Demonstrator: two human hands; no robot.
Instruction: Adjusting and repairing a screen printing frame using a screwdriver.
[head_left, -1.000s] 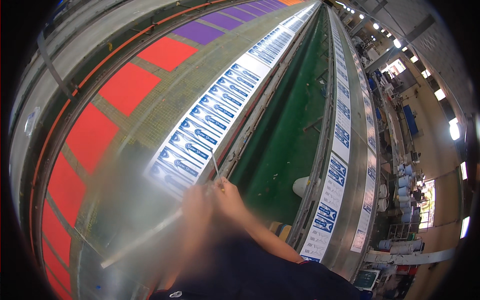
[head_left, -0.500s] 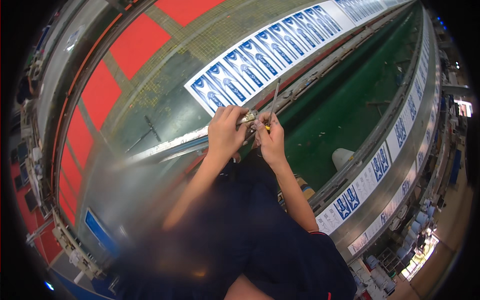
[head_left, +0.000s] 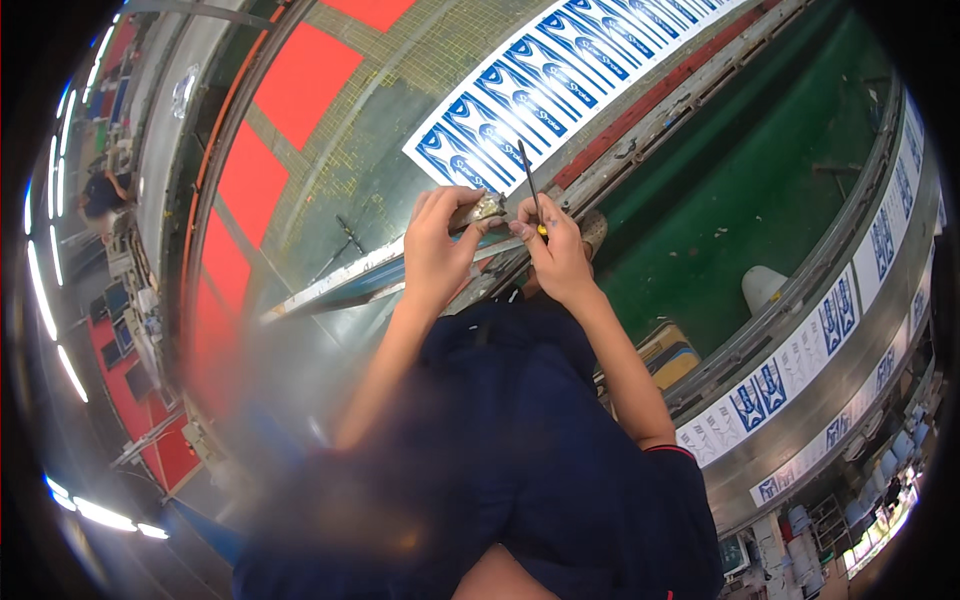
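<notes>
My left hand point(head_left: 437, 245) is closed around the near end of a long, pale metal bar point(head_left: 345, 275), which slants away to the left. Between its thumb and fingers shows the bar's lumpy, silvery-yellow end piece point(head_left: 487, 207). Just to the right, my right hand point(head_left: 556, 247) grips what looks like a screwdriver point(head_left: 531, 178). Its thin dark shaft points up and away, and a yellow part shows below the fingers. My right fingertips are close beside the bar's end; whether they touch it cannot be made out.
White sheets with blue prints point(head_left: 520, 100) lie on the long table ahead, beside red panels point(head_left: 308, 85). A worn rail point(head_left: 660, 105) borders a green floor point(head_left: 690, 270). Another printed table point(head_left: 800, 355) curves along the right. A cardboard box point(head_left: 668, 355) stands near my right forearm. Far left is another person point(head_left: 103, 192).
The view has swung, so the surroundings shift. The screwdriver's shaft, leaning right before, now leans left. My right hand sits slightly farther from the bar's end.
</notes>
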